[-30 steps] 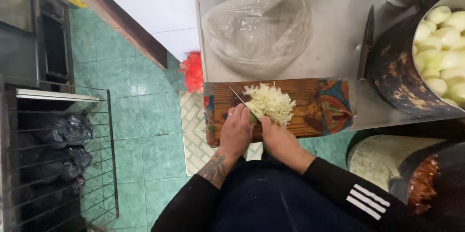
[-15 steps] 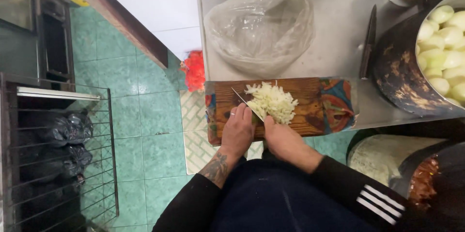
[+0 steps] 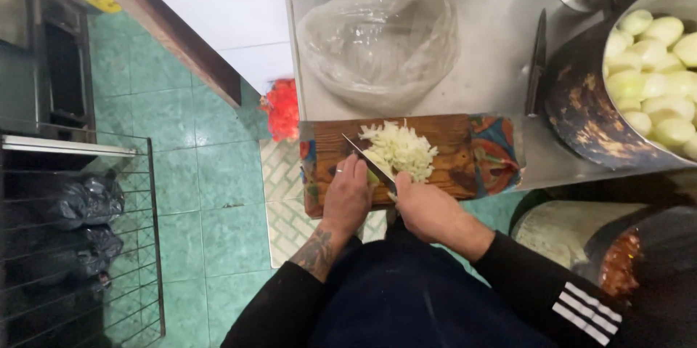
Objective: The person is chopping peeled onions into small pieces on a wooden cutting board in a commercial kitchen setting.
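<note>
A wooden cutting board (image 3: 465, 166) lies at the near edge of a steel counter (image 3: 494, 79), with a pile of chopped white onion (image 3: 403, 148) on it. My right hand (image 3: 428, 208) grips the handle of a knife (image 3: 370, 164), whose blade slants up to the left over the board. My left hand (image 3: 348, 194), with a ring on one finger, presses down on a small uncut piece of onion (image 3: 372, 174) right beside the blade. A patterned cloth (image 3: 494, 155) lies under the board's right end.
A crumpled clear plastic bag (image 3: 377, 39) lies behind the board. A large dark pot (image 3: 581, 108) holds peeled onions (image 3: 653, 75); a second knife (image 3: 537, 65) rests beside it. A red bag (image 3: 282, 110) sits on the green tiled floor. A wire rack (image 3: 80, 246) stands at left.
Both hands stay over the board's near left part. The knife blade has shifted slightly against the onion piece, and the chopped pile looks about the same.
</note>
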